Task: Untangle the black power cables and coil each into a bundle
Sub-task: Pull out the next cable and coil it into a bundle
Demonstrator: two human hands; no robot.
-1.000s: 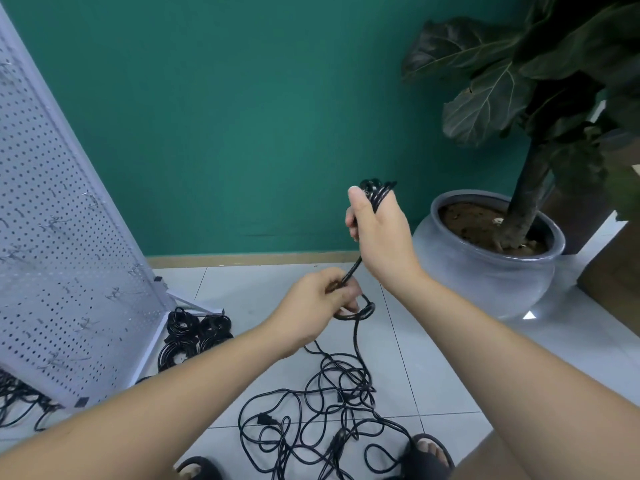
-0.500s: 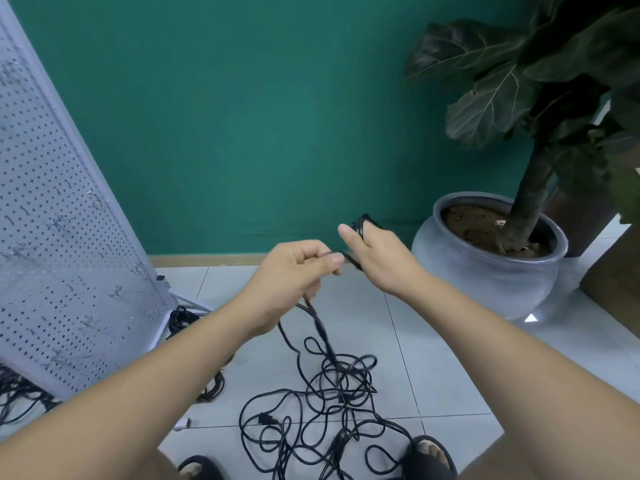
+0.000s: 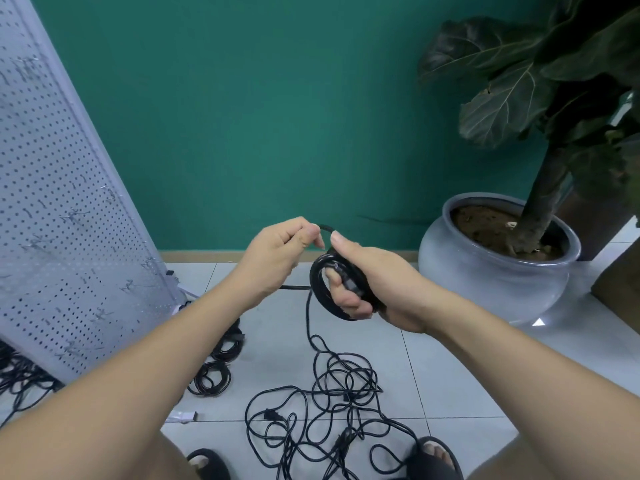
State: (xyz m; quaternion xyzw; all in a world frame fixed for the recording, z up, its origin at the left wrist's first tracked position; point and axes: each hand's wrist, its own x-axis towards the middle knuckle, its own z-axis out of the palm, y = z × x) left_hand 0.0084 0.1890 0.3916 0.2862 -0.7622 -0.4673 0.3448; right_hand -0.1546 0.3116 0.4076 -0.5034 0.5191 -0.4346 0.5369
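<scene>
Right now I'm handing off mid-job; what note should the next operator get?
Right hand grips a small coil of black cable, fingers through the loop.
Left hand pinches the cable just above the coil.
The cable runs down into the tangle on the floor.
Done: coiled bundles lie by the pegboard.
Left: finish this coil, then untangle and coil the rest.

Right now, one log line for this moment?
step: coiling | right hand: grips coil | left hand: pinches cable | tangle: on floor
</scene>
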